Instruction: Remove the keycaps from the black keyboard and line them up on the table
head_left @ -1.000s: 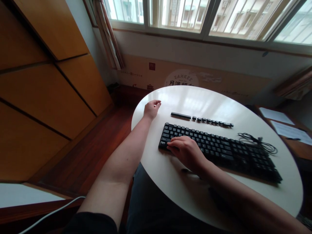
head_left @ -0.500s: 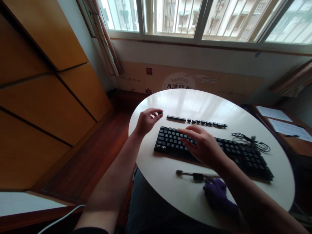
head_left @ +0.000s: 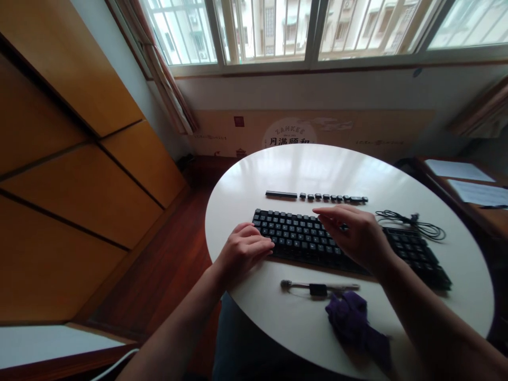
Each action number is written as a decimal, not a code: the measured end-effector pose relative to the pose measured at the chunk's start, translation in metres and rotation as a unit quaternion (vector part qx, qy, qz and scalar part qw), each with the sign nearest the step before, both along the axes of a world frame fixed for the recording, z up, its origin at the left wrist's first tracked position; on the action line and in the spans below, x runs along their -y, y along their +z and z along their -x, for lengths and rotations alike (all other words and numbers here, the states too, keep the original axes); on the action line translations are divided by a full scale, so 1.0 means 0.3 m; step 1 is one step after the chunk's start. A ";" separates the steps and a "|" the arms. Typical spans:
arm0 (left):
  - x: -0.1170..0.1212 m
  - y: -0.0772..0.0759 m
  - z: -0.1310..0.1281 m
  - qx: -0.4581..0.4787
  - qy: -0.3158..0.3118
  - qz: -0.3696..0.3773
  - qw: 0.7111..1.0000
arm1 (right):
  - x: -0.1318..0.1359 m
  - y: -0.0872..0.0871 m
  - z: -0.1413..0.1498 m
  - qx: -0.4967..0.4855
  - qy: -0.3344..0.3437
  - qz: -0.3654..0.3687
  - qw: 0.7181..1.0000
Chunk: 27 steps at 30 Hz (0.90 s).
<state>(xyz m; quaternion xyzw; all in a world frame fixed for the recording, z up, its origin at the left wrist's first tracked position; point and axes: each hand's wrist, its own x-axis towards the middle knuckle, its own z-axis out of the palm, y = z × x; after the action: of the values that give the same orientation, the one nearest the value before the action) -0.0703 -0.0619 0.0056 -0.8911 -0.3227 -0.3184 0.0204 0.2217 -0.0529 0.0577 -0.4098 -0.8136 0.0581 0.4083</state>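
A black keyboard (head_left: 301, 238) lies across a round white table (head_left: 317, 164). My left hand (head_left: 243, 248) rests at the keyboard's near left corner, its fingers curled and pressed together over the lowest row of keys; what they hold, if anything, is hidden. My right hand (head_left: 355, 235) hovers over the middle of the keyboard with its fingers stretched towards the left and nothing visible in it. Behind the keyboard lie a long loose black key bar (head_left: 281, 194) and a row of several small loose keycaps (head_left: 333, 198).
A thin brush (head_left: 317, 287) and a crumpled purple cloth (head_left: 355, 320) lie on the table's near side. The keyboard's coiled cable (head_left: 413, 225) sits at the back right. Wooden cabinets (head_left: 79, 174) stand to the left, papers on a desk (head_left: 464, 180) to the right.
My left hand came back from the table's far left edge, where it pinched a small dark piece, to the keyboard's near left corner. My right hand moved right along the keys.
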 end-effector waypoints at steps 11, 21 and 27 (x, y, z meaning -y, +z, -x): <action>0.012 -0.004 0.013 -0.073 -0.012 -0.069 0.995 | 0.004 -0.020 0.013 -0.022 0.019 0.014 0.999; -0.005 -0.018 0.036 -0.009 -0.034 -0.015 0.999 | -0.163 0.007 0.053 0.101 -0.017 0.019 0.995; -0.013 -0.029 0.043 0.002 -0.028 -0.007 1.000 | -0.425 0.000 0.154 0.246 -0.052 0.113 0.961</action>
<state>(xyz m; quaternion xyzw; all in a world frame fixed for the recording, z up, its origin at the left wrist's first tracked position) -0.0832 -0.0581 -0.0030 -0.8989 -0.2956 -0.3230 0.0171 0.1754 0.0744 0.0576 -0.4968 -0.8546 0.0252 0.1492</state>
